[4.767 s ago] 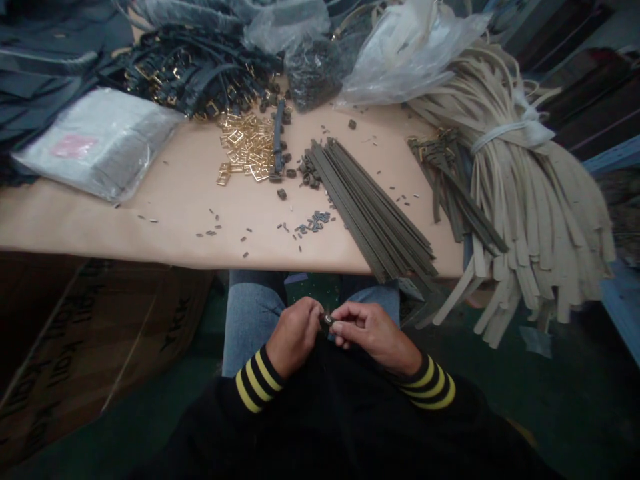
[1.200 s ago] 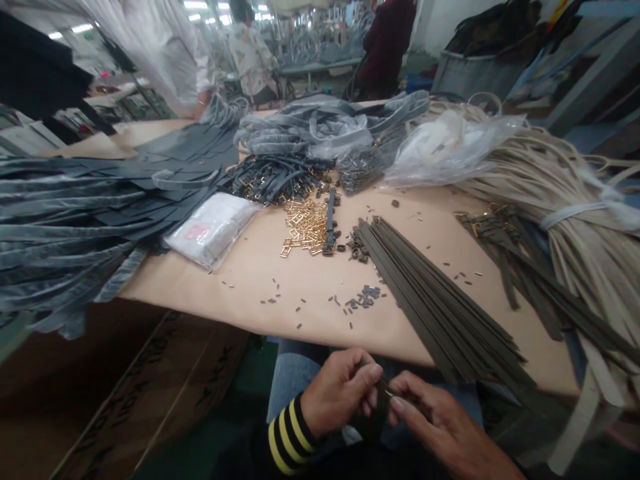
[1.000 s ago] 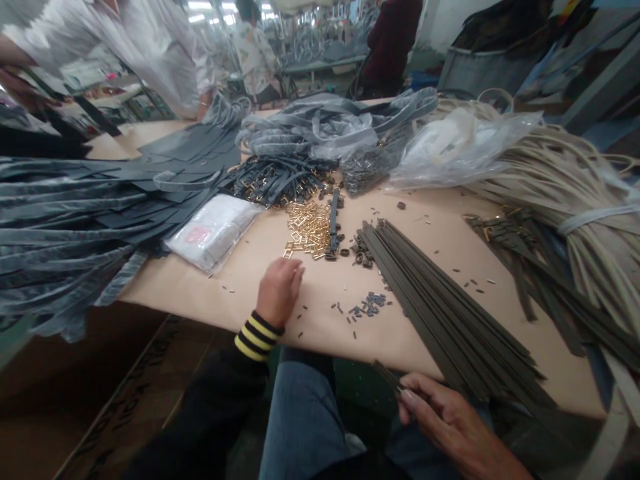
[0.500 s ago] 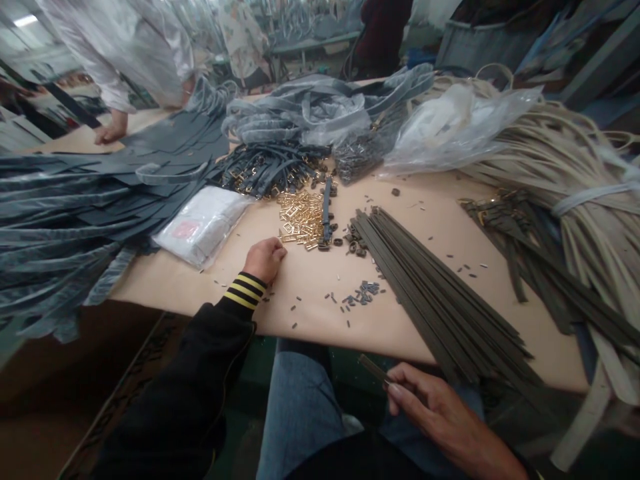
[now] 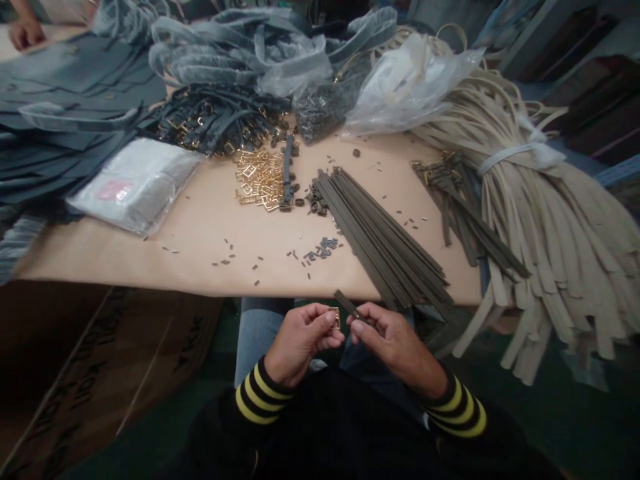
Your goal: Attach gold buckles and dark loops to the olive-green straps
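Note:
My left hand (image 5: 305, 335) pinches a small gold buckle (image 5: 337, 319) between thumb and fingers, over my lap just below the table edge. Close beside it, my right hand (image 5: 393, 339) is closed on a dark olive strap (image 5: 346, 303), whose end sticks out toward the upper left. The buckle and the strap are near each other; whether they touch I cannot tell. On the table lie a heap of gold buckles (image 5: 257, 175), a bundle of long olive straps (image 5: 385, 237), some dark strap loops (image 5: 317, 205) and small dark metal pieces (image 5: 324, 249).
Dark blue straps with buckles (image 5: 215, 120) and a plastic-wrapped white packet (image 5: 137, 183) lie at the left. Beige straps (image 5: 555, 220) hang over the right edge. Clear plastic bags (image 5: 415, 87) sit behind. A co-worker's hand (image 5: 26, 32) rests at the far left. A cardboard box (image 5: 165, 360) stands below.
My left hand has come back from beside the buckle heap to my lap, now with a gold buckle in it. My right hand still holds the strap. The view has tilted downward.

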`<state>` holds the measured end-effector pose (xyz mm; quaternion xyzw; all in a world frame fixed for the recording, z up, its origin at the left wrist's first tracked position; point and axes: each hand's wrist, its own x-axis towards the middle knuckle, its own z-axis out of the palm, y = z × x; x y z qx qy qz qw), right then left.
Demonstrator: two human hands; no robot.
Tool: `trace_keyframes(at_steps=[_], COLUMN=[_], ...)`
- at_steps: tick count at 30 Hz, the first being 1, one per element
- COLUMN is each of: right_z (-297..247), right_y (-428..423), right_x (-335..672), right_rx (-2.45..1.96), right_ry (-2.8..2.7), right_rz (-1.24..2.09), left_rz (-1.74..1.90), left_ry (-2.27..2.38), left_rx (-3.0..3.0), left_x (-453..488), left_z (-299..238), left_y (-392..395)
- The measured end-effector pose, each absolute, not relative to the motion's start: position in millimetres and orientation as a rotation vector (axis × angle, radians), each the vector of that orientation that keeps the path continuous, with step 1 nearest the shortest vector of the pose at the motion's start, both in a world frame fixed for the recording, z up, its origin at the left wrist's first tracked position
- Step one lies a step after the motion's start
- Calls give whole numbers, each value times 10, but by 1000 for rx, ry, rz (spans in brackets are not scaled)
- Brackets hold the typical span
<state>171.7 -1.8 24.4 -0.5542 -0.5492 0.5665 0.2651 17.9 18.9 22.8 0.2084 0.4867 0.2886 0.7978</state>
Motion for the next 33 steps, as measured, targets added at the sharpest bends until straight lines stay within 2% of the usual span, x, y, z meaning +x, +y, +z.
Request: trace_keyframes(at_steps=[16, 28, 33], right_z=[151, 215, 220], right_y=[-103, -91, -77], right_x=[1708, 1706, 1729], right_rx=[-1413, -1576, -1446], right_ry=[-1321, -1549, -1697], right_rz=[1566, 1451, 1594], left_rz=[664, 592, 546], left_ry=[1036, 1151, 1171], left_rx=[501, 1060, 1349], left_x=[215, 252, 253], left_z=[217, 132, 163], left_y=[44, -106, -135])
